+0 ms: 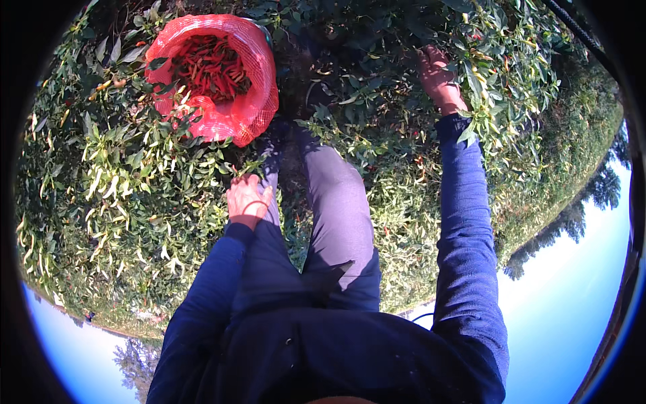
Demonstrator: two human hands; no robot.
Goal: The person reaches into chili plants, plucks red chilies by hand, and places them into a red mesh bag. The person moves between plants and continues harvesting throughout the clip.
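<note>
My left hand [248, 200] is by my left knee, back upward and fingers curled, close to the pepper leaves. Whether anything is inside it cannot be seen. My right hand [438, 77] reaches far forward among chili pepper plants [479, 86] on the right. Its fingertips are in shadow and partly behind foliage, so any grip is hidden. Ahead of my left hand, a red mesh bag [257, 113] stands with its mouth wide and its rim folded outward. Red chili peppers [212, 68] lie inside it.
Dense pepper plants [116, 202] with pale green and yellowish pods surround my legs [338, 202] on both sides. A few red pods show low among the leaves. Leafy stems overlap the bag's left edge. Trees [570, 222] line the field's far edge.
</note>
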